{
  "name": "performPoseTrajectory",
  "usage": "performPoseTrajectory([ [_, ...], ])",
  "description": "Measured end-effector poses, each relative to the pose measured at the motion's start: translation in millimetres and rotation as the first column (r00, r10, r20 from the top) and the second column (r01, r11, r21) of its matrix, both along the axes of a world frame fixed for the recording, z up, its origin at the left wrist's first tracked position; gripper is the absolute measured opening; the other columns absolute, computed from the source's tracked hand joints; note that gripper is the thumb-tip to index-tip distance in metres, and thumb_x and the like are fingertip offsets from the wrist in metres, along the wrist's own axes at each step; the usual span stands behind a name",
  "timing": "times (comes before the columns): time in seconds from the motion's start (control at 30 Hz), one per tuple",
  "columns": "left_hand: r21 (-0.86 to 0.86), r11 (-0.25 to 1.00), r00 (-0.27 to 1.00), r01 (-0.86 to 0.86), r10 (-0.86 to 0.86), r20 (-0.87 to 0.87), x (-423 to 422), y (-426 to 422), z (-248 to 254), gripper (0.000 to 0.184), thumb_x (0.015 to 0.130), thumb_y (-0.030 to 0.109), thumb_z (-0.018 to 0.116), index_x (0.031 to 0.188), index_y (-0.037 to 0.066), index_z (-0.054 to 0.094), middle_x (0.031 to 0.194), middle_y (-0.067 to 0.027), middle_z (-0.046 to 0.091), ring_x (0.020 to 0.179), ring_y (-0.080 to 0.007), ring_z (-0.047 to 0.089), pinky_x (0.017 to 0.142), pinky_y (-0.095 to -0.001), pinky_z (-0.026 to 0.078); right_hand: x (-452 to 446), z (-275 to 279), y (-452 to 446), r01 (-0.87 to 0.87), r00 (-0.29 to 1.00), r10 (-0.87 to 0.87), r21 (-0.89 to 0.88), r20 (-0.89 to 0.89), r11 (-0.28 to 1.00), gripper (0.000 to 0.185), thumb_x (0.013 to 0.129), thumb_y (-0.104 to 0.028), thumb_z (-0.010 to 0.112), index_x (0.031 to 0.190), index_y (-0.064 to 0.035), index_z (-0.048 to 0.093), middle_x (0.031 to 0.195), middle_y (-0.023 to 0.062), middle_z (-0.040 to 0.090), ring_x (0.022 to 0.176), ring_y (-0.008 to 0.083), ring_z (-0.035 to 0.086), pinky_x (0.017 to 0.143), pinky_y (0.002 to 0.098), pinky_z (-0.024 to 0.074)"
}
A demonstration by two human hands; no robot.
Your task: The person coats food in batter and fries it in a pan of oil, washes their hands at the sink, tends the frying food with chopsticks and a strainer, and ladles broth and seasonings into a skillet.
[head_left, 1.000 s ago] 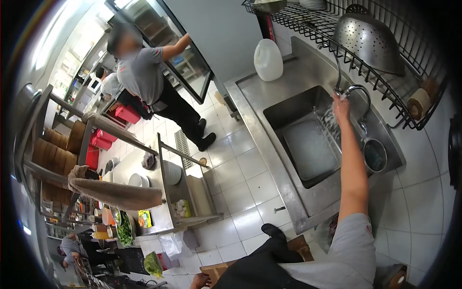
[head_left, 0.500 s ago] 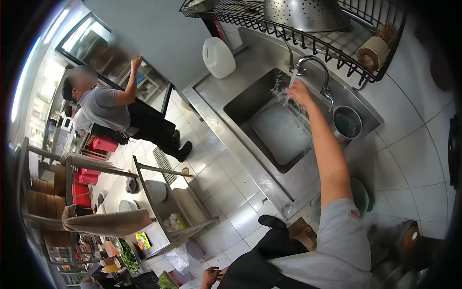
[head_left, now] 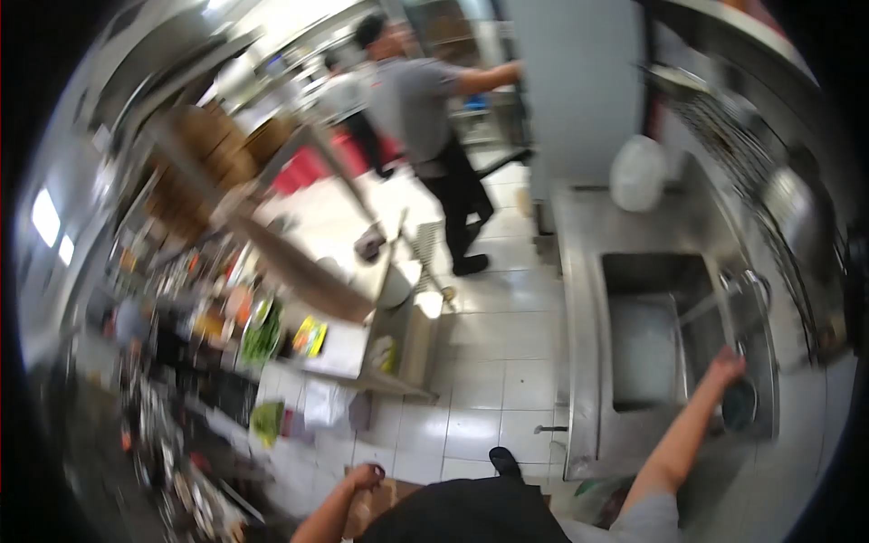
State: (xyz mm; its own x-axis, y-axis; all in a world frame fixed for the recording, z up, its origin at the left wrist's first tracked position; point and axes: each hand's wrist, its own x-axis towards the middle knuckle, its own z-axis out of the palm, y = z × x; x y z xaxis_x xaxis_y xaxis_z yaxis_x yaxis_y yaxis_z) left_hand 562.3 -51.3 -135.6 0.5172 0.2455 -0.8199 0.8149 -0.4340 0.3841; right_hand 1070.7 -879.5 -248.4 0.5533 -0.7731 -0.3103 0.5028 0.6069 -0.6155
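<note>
A pot (head_left: 740, 409) sits just beside the right hand (head_left: 725, 367), whose grip I cannot tell.

Sink (head_left: 584, 317) — smooth metal, softly glossy

White plastic jug (head_left: 638, 174), beside a plain grey panel (head_left: 579, 90). Wire rack (head_left: 738, 154), right wall, blurred. Co-worker (head_left: 416, 109), grey shirt, dark trousers, standing, one arm stretched toward the panel's edge. Second person (head_left: 344, 100), pale top, beyond the first. Red bins (head_left: 303, 170), far side. Round bamboo steamers (head_left: 204, 154), stacked, left. Table (head_left: 339, 350), pale top: bears one yellow packet (head_left: 310, 337), near leafy greens (head_left: 262, 335), and one dark crumpled cloth (head_left: 368, 244). Brown towel (head_left: 303, 271), long, in front of the table. White plastic bag (head_left: 326, 403), near a green bundle (head_left: 265, 422). Floor (head_left: 475, 380), pale square tiles.
</note>
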Motion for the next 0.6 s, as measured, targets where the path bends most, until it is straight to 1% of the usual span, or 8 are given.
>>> performPoseTrajectory([
  [0.07,0.111,0.983,0.988,0.149,-0.151,0.013,8.1,-14.9,15.1,0.024,0.084,0.024,0.058,0.099,0.006,0.065,0.073,-0.0108,0.068,0.058,-0.0191,0.066,0.056,-0.0334,0.054,-3.9,40.8,52.1,-0.018,0.984,-0.018,-0.205,-0.176,0.979,0.027,0.085,-0.024,0.055,0.1,-0.001,0.053,0.102,0.0143,0.054,0.09,0.0265,0.056,0.081,0.0414,0.0515],
  [0.23,0.135,0.99,0.98,-0.034,0.006,0.2,-13.0,-41.8,2.6,0.022,0.079,0.017,0.055,0.093,0.004,0.065,0.063,-0.0114,0.064,0.05,-0.0217,0.062,0.053,-0.0347,0.053,-32.3,67.8,205.6,-0.298,0.91,-0.008,-0.665,-0.415,0.685,0.028,0.084,-0.024,0.057,0.098,-0.0004,0.055,0.099,0.0158,0.055,0.088,0.0285,0.057,0.08,0.0424,0.0511],
  [0.33,0.063,0.971,0.961,-0.23,0.217,0.171,-43.3,-56.5,-13.1,0.024,0.075,0.014,0.053,0.092,0.003,0.066,0.065,-0.0143,0.064,0.051,-0.0252,0.062,0.054,-0.0385,0.054,-73.6,70.8,322.8,-0.533,0.843,0.164,-0.757,-0.512,0.379,0.029,0.082,-0.025,0.058,0.097,0.0,0.056,0.098,0.0167,0.056,0.087,0.0298,0.057,0.079,0.043,0.0508],
  [0.4,0.186,0.958,0.964,-0.216,0.178,0.199,-79.4,-60.5,-66.7,0.029,0.076,0.021,0.058,0.096,0.002,0.067,0.082,-0.0182,0.067,0.073,-0.0278,0.066,0.066,-0.0388,0.053,-105.5,65.9,391.3,-0.636,0.755,0.307,-0.761,-0.579,0.13,0.029,0.082,-0.025,0.059,0.096,0.0003,0.056,0.097,0.0173,0.057,0.086,0.0306,0.058,0.078,0.0435,0.0506],
  [0.43,0.176,0.945,0.948,-0.277,0.238,0.212,-93.9,-67.3,-69.6,0.029,0.076,0.021,0.058,0.096,0.002,0.067,0.082,-0.0182,0.067,0.073,-0.0278,0.066,0.066,-0.0388,0.053,-121.3,63.3,422.4,-0.664,0.69,0.375,-0.747,-0.619,-0.013,0.029,0.081,-0.025,0.059,0.096,0.0005,0.057,0.096,0.0176,0.057,0.086,0.031,0.058,0.078,0.0437,0.0505],
  [0.53,0.111,0.869,0.874,-0.482,0.468,0.129,-139.6,-90.3,-83.4,0.03,0.075,0.021,0.059,0.095,0.002,0.069,0.09,-0.02,0.067,0.083,-0.031,0.066,0.075,-0.0402,0.052,-169.1,54.8,504.9,-0.597,0.483,0.486,-0.68,-0.728,-0.425,0.03,0.08,-0.025,0.06,0.095,0.0009,0.057,0.095,0.0185,0.058,0.085,0.0323,0.058,0.077,0.0443,0.0503],
  [0.57,0.165,0.882,0.896,-0.442,0.425,0.125,-156.2,-98.3,-99.0,0.029,0.074,0.02,0.059,0.096,0.002,0.069,0.09,-0.0201,0.067,0.083,-0.0307,0.066,0.075,-0.0399,0.052,-182.7,51.4,528.5,-0.533,0.423,0.496,-0.651,-0.758,-0.541,0.03,0.08,-0.025,0.06,0.094,0.001,0.058,0.094,0.0188,0.058,0.085,0.0327,0.058,0.077,0.0445,0.0502],
  [0.6,0.223,0.889,0.916,-0.4,0.383,0.117,-163.5,-103.8,-79.6,0.029,0.074,0.019,0.059,0.096,0.003,0.069,0.091,-0.0203,0.067,0.083,-0.0304,0.067,0.075,-0.0396,0.053,-194.2,47.7,548.9,-0.458,0.375,0.497,-0.623,-0.782,-0.634,0.03,0.079,-0.025,0.061,0.094,0.0011,0.058,0.094,0.0191,0.058,0.084,0.0331,0.059,0.077,0.0447,0.0501],
])
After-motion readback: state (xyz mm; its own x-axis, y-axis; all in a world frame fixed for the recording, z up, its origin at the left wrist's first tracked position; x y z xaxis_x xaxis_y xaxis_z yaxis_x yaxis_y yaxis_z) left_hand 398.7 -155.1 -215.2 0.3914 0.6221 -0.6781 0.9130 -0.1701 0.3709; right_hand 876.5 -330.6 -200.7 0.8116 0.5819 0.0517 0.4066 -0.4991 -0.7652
